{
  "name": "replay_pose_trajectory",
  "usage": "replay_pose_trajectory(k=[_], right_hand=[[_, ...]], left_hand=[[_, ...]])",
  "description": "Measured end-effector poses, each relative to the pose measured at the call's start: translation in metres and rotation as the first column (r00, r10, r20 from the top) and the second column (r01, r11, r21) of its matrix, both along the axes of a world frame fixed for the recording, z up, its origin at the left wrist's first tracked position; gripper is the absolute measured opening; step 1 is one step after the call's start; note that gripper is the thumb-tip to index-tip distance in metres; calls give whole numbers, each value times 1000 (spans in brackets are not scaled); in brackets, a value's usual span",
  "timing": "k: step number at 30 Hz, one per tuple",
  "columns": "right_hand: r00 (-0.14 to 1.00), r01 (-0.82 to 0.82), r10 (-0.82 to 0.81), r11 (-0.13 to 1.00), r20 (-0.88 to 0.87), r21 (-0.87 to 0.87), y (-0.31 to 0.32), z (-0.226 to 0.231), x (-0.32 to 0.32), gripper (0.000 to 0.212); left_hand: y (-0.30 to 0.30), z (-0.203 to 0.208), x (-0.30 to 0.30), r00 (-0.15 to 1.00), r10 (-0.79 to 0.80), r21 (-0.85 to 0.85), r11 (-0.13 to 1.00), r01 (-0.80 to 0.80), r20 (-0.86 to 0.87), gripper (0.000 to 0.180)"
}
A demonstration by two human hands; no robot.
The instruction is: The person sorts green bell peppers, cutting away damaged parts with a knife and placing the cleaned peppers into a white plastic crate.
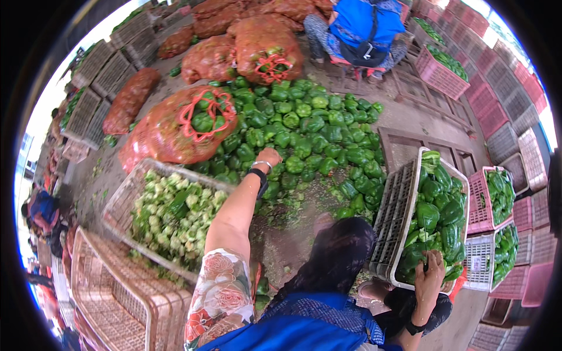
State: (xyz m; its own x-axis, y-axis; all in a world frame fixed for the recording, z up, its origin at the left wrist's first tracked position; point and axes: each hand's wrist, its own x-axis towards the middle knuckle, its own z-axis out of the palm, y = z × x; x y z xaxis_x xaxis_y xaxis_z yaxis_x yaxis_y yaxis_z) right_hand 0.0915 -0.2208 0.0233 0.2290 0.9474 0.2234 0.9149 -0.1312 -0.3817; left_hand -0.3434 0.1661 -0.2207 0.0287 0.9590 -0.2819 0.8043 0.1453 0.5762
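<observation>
A broad heap of green bell peppers (301,131) covers the floor in front of me. Stretched out over its near side is my left hand (269,157), back upward, its fingertips hidden among the peppers. At my right, my right hand (430,275) is curled over the near end of a pale plastic crate (395,219) filled with green peppers (430,213). Its fingers are closed around something narrow; a thin dark line stands up from them, too small to name. The crate leans close to my right knee.
Left of my arm, a crate (126,202) holds pale-green pepper trimmings (170,225); another crate (114,286) lies nearer. Red mesh sacks (158,131) stand beyond. A person in blue (366,32) sits at the far side. Pepper-filled crates (481,199), wooden pallets (421,143) and stacked crates line the right.
</observation>
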Motion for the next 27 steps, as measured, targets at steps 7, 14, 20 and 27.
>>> replay_pose_trajectory(k=[7,14,20,27], right_hand=[[925,313,-295,949,-240,44,-6,-9,12,33],[845,456,-388,882,-368,117,3,-36,31,26],[771,493,-390,866,-503,84,9,-45,27,23],[714,500,-407,866,-570,7,15,-46,16,23]], left_hand=[[5,-77,122,998,-59,20,998,58,13,21],[0,-111,256,906,-397,433,849,302,147,29],[-51,-92,363,662,-750,566,545,618,-1,49],[-85,-132,407,826,-497,532,639,555,-265,64]])
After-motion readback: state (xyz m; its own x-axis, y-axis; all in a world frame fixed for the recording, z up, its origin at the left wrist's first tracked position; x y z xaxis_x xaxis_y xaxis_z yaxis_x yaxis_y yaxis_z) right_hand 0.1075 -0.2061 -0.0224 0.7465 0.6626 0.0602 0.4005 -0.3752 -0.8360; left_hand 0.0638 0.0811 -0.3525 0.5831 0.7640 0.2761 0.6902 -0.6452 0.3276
